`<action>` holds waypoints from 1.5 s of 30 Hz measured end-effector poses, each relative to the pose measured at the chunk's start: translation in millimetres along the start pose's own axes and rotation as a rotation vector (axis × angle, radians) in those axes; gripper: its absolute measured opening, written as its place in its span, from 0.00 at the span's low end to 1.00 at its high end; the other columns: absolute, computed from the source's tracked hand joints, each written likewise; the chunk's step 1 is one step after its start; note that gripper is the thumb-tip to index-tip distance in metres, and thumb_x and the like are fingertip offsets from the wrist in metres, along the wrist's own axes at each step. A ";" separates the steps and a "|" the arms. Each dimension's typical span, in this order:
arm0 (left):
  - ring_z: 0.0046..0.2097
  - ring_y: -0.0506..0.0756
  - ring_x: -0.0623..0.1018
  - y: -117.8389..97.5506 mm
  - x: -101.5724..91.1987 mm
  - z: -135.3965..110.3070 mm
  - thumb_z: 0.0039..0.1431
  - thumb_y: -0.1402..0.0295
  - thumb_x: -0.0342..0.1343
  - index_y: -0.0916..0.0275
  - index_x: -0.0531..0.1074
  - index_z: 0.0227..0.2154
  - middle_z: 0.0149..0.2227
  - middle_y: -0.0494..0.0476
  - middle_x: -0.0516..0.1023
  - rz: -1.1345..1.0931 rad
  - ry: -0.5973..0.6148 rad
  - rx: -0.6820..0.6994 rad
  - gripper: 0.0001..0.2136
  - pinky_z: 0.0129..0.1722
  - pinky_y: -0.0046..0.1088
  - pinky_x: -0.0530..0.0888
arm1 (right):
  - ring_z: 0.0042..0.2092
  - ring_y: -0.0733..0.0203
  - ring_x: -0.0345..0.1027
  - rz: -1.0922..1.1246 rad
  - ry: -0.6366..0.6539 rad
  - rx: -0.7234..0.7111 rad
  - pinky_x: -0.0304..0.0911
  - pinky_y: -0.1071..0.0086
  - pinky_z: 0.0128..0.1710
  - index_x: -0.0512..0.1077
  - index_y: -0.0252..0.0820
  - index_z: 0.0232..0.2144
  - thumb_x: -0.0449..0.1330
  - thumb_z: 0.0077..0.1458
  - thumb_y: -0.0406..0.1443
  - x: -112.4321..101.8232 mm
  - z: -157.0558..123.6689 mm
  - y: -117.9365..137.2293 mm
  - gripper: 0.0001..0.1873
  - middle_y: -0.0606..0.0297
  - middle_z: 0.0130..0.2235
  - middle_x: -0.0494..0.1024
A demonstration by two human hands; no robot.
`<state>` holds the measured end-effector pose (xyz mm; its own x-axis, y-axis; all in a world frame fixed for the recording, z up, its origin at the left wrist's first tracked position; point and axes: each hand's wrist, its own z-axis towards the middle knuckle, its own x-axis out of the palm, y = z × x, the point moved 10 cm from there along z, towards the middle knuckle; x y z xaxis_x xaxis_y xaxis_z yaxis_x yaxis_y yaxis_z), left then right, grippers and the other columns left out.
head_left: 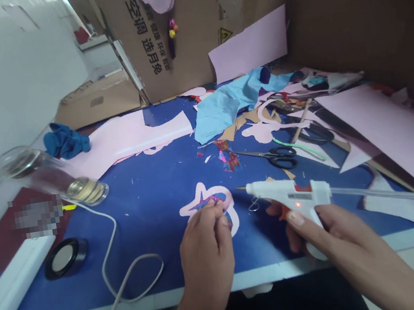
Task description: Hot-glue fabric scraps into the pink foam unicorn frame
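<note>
Centrally, your right hand (342, 243) is clenched around a white hot glue gun (288, 195) near the front edge of the blue worktop (145, 238), its nozzle just beside a pink paper cutout (232, 214). Your left hand (207, 254) pinches a small blue piece (208, 201) on that cutout. Black-handled scissors (280, 157) lie beyond, toward the worktop's middle.
</note>
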<state>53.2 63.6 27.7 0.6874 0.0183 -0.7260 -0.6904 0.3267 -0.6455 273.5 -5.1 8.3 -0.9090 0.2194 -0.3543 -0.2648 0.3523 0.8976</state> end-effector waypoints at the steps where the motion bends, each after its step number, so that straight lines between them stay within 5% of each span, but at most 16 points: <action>1: 0.60 0.62 0.82 0.9 0.6 0.2 0.71 0.73 0.52 0.52 0.78 0.49 0.55 0.55 0.85 -0.001 0.006 -0.011 0.13 0.59 0.48 0.80 | 0.29 0.53 0.70 -0.040 -0.011 -0.023 0.66 0.64 0.27 0.73 0.48 0.20 0.60 0.62 0.63 -2.5 -3.8 2.1 0.31 0.60 0.27 0.79; 7: 0.62 0.62 0.81 4.0 3.2 -1.1 0.73 0.70 0.50 0.52 0.78 0.50 0.55 0.54 0.85 -0.015 0.019 -0.025 0.13 0.61 0.51 0.79 | 0.25 0.55 0.63 -0.121 -0.026 -0.119 0.62 0.62 0.27 0.77 0.49 0.27 0.60 0.64 0.60 -5.0 -11.2 8.3 0.27 0.64 0.22 0.73; 13: 0.60 0.61 0.82 6.8 3.7 -1.7 0.73 0.70 0.51 0.53 0.78 0.51 0.55 0.55 0.85 -0.030 0.016 -0.032 0.12 0.61 0.50 0.79 | 0.38 0.43 0.73 -0.083 0.064 -0.173 0.67 0.57 0.33 0.76 0.51 0.30 0.63 0.64 0.56 8.3 -7.3 5.7 0.20 0.59 0.32 0.81; 22: 0.59 0.60 0.83 2.3 1.2 0.9 0.73 0.70 0.50 0.53 0.77 0.49 0.54 0.54 0.86 -0.010 0.001 -0.008 0.12 0.61 0.48 0.79 | 0.53 0.43 0.74 -0.129 0.184 -0.263 0.66 0.56 0.52 0.76 0.52 0.47 0.57 0.72 0.48 25.5 -3.1 18.9 0.12 0.60 0.49 0.83; 27: 0.60 0.60 0.82 2.4 2.3 0.0 0.74 0.70 0.49 0.53 0.77 0.50 0.55 0.54 0.86 -0.016 0.009 0.000 0.12 0.63 0.48 0.78 | 0.43 0.47 0.74 -0.182 0.189 -0.268 0.64 0.58 0.46 0.74 0.52 0.42 0.56 0.73 0.49 27.9 -1.9 18.4 0.13 0.63 0.42 0.82; 45: 0.61 0.60 0.82 5.9 3.6 -0.9 0.73 0.70 0.51 0.52 0.77 0.49 0.55 0.53 0.86 -0.044 0.011 -0.036 0.11 0.63 0.47 0.77 | 0.33 0.55 0.69 -0.315 0.119 -0.328 0.62 0.62 0.34 0.69 0.48 0.37 0.51 0.75 0.53 24.0 5.7 33.6 0.20 0.65 0.35 0.80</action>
<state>51.4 64.7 21.0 0.7146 -0.0055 -0.6995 -0.6677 0.2924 -0.6845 244.7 17.2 28.5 -0.7936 0.0356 -0.6074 -0.6039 0.0750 0.7935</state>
